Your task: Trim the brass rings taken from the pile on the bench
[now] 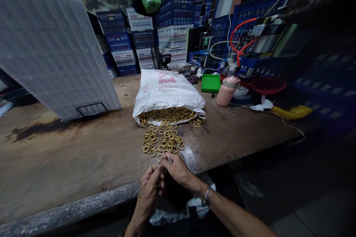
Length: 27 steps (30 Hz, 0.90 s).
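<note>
At the near edge of a brown table (83, 155), a worker's left hand (150, 180) pinches a small gold ring (160, 167) between the fingertips, its tilt too small to make out; the right hand (178, 170), close beside it, pinches a slim metal piece (169, 160); loose rings (170, 141) lie mostly flat just beyond, their spill running far to near; farther back lies a white sack (169, 92), mouth facing near, long axis apparently near to far; a pink bottle (226, 93) stands upright at right.
</note>
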{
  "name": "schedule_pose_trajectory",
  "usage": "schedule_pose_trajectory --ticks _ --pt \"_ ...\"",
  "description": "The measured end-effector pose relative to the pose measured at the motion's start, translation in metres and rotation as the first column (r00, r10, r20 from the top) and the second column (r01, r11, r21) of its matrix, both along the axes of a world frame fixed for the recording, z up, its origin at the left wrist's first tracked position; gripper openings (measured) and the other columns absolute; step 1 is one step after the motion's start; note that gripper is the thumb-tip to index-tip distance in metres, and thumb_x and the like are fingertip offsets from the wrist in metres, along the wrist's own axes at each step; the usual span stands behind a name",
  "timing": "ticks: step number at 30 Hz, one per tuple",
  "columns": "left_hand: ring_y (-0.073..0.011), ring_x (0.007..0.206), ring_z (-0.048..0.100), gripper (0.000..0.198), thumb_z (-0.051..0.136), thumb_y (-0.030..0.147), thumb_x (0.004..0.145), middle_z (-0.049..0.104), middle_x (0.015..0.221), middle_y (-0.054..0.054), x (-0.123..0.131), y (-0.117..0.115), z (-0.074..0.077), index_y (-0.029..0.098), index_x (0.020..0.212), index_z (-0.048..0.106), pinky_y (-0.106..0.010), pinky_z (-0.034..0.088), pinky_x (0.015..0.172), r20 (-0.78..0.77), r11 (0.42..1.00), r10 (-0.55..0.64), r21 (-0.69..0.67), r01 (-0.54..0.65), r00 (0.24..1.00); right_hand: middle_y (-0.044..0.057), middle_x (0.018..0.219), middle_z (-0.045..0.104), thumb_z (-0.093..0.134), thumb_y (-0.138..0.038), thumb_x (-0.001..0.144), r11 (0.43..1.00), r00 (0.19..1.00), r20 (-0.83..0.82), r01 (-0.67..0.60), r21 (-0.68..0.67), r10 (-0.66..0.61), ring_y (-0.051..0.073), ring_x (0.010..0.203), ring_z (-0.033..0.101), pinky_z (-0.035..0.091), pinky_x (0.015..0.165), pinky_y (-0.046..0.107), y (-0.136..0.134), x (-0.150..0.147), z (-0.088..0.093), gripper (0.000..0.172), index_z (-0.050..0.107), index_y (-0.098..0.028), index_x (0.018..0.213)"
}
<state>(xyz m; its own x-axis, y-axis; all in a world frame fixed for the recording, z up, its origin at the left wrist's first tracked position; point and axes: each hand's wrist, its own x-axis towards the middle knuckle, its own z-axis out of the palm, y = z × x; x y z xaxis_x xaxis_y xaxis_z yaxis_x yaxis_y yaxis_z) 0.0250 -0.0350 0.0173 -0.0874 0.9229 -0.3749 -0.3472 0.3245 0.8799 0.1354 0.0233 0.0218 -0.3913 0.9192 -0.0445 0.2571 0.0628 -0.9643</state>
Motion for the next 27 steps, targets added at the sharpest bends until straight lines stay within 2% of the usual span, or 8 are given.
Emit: schedule_pose_trajectory --ticks 3,6,9,12,16,20,27 --pt "-0.0032 0.037 0.038 0.027 0.057 0.043 0.071 0.047 0.051 0.007 0.000 -0.001 0.000 0.018 0.069 0.047 -0.013 0.023 0.034 0.016 1.000 -0.009 0.019 0.009 1.000 -0.004 0.055 0.049 0.037 -0.030 0.081 0.999 1.000 -0.009 0.026 -0.024 -0.026 0.008 0.053 0.045 0.033 0.051 0.018 0.001 0.000 -0.002 0.025 0.049 -0.016 0.065" --pt "-0.0029 0.037 0.036 0.027 0.054 0.043 0.073 0.046 0.049 0.008 -0.001 -0.001 -0.002 0.018 0.069 0.046 -0.013 0.023 0.035 0.004 0.999 -0.009 0.039 0.009 1.000 -0.002 0.057 0.051 0.037 -0.025 0.080 0.996 0.993 0.106 0.043 0.084 -0.052 0.009 0.053 0.047 0.033 0.051 0.018 -0.001 0.002 -0.006 0.020 0.052 -0.017 0.069" --pt "-0.0029 0.036 0.034 0.028 0.054 0.044 0.073 0.046 0.048 0.008 -0.002 0.001 -0.004 0.018 0.069 0.047 -0.013 0.024 0.035 -0.038 0.998 -0.003 0.065 0.006 0.999 -0.002 0.060 0.055 0.041 -0.017 0.073 0.964 0.957 0.290 -0.076 0.255 -0.002 0.010 0.057 0.049 0.030 0.053 0.019 -0.005 0.005 -0.010 0.012 0.054 -0.019 0.074" --pt "-0.0031 0.036 0.034 0.030 0.054 0.047 0.072 0.046 0.046 0.008 -0.002 0.002 -0.003 0.018 0.071 0.047 -0.013 0.025 0.035 -0.078 0.996 0.006 0.086 0.000 0.997 -0.001 0.063 0.057 0.042 -0.010 0.064 0.922 0.885 0.466 -0.190 0.337 0.013 0.012 0.059 0.050 0.027 0.054 0.021 -0.010 0.007 -0.012 0.022 0.053 -0.019 0.080" --pt "-0.0034 0.035 0.034 0.034 0.056 0.051 0.067 0.046 0.044 0.009 0.000 0.001 0.002 0.018 0.069 0.047 -0.014 0.025 0.034 -0.138 0.996 0.024 0.085 -0.012 0.990 0.002 0.068 0.060 0.041 -0.009 0.060 0.897 0.816 0.578 -0.252 0.363 -0.004 0.014 0.062 0.053 0.026 0.055 0.022 -0.013 0.008 -0.009 0.030 0.052 -0.019 0.086" --pt "-0.0030 0.034 0.033 0.037 0.056 0.053 0.065 0.045 0.043 0.008 0.001 -0.001 0.004 0.018 0.065 0.046 -0.014 0.025 0.033 -0.187 0.996 0.040 0.090 -0.023 0.982 0.003 0.073 0.062 0.040 -0.008 0.062 0.896 0.799 0.602 -0.261 0.359 -0.008 0.015 0.067 0.055 0.026 0.056 0.022 -0.015 0.007 -0.003 0.030 0.050 -0.019 0.088" --pt "-0.0030 0.034 0.036 0.037 0.058 0.053 0.062 0.046 0.044 0.008 0.003 -0.002 0.007 0.018 0.066 0.047 -0.013 0.025 0.033 -0.179 0.997 0.064 0.062 -0.053 0.982 0.004 0.077 0.063 0.041 -0.008 0.066 0.902 0.766 0.642 -0.258 0.345 -0.027 0.015 0.067 0.055 0.024 0.055 0.024 -0.018 0.006 0.004 0.027 0.049 -0.018 0.089"
